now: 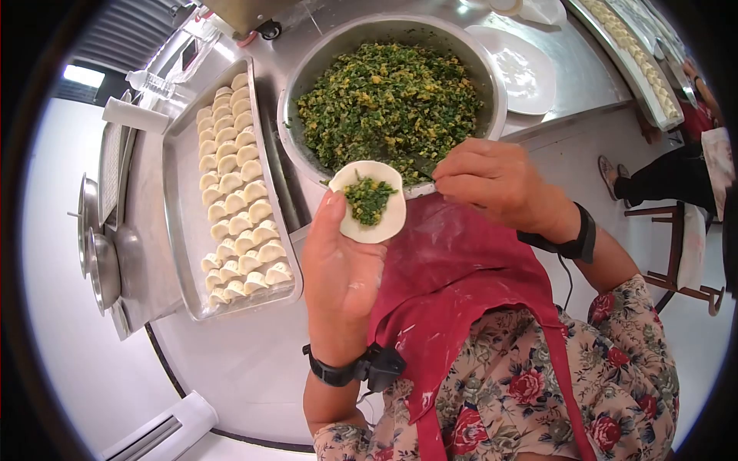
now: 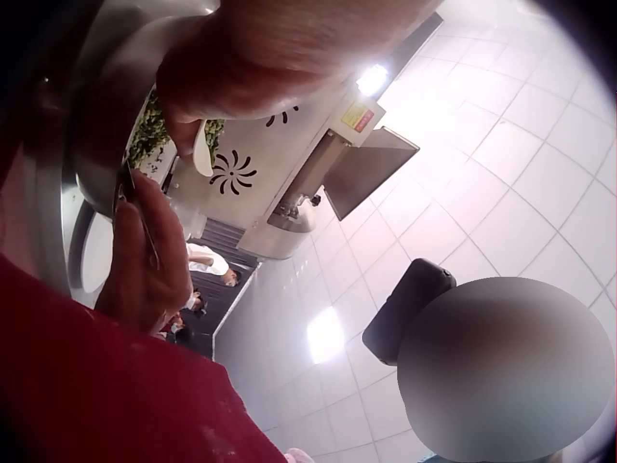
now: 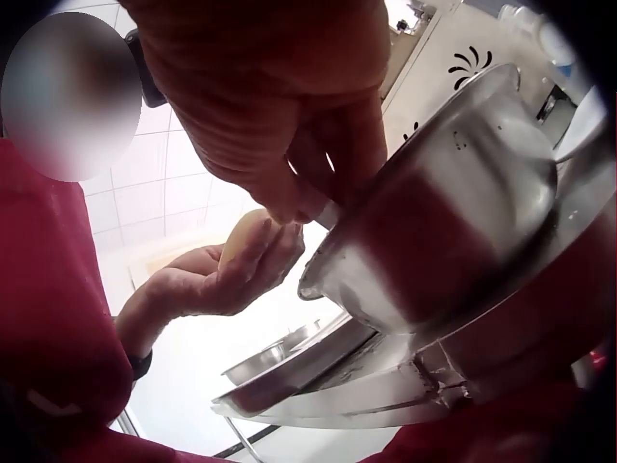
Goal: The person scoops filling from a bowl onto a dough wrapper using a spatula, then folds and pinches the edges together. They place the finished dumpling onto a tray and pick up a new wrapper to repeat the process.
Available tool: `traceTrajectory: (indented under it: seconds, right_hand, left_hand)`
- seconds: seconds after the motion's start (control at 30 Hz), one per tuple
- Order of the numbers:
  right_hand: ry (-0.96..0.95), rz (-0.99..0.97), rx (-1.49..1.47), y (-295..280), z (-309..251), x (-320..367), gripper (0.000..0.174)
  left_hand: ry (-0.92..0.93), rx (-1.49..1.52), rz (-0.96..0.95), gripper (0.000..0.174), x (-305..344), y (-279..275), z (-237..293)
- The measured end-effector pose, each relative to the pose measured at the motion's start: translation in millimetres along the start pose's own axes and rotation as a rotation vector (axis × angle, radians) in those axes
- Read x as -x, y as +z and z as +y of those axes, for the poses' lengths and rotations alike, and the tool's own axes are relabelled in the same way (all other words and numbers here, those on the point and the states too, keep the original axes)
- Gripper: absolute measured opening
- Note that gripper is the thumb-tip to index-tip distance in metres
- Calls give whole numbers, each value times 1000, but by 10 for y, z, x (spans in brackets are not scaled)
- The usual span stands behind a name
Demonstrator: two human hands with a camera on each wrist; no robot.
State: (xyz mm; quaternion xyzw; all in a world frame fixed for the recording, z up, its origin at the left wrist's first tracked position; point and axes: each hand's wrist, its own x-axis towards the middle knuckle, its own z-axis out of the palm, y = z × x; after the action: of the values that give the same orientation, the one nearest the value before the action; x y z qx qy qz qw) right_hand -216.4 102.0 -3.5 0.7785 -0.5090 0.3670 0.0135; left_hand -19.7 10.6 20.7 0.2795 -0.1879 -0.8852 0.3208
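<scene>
My left hand [image 1: 342, 276] holds a round, pale dough wrapper [image 1: 394, 211], thumb at its edge, with chopped green and yellow filling [image 1: 367, 201] in its middle. The wrapper is beside the near rim of a big metal bowl [image 1: 500, 100] full of the same filling [image 1: 392, 100]. At the bowl's near right rim, my right hand [image 1: 500, 184] pinches a thin metal utensil; the right wrist view shows part of this utensil [image 3: 330, 212] between the fingers. Its tip is hidden there. The left wrist view shows the utensil [image 2: 149, 231] near the wrapper [image 2: 202, 149].
Left of the bowl lies a metal tray [image 1: 177, 230] with rows of folded dumplings [image 1: 231, 177]. A white plate [image 1: 523, 73] sits right of the bowl, another dumpling tray [image 1: 657, 104] farther right. Steel bowls [image 1: 104, 269] stand at far left. Another person [image 1: 676, 180] is at the right edge.
</scene>
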Motion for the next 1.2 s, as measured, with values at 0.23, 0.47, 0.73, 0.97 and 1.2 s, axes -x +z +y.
traceTrajectory:
  seconds: [0.23, 0.47, 0.73, 0.97, 1.2]
  right_hand:
    - [114, 4, -479, -294, -107, -60, 40]
    - [72, 138, -480, -110, -125, -141, 34]
    - [26, 190, -457, -58, -167, -177, 22]
    - [84, 164, -485, -85, -177, -189, 17]
    - [5, 200, -368, -71, -226, -252, 19]
  left_hand:
    - [-65, 39, -80, 34, 137, 79, -55]
    - [-197, 97, -113, 37, 164, 155, -150]
    - [-213, 164, -131, 38, 143, 82, -191]
    - [-91, -254, -240, 49, 214, 241, -253]
    - [304, -947, -251, 51, 247, 160, -291]
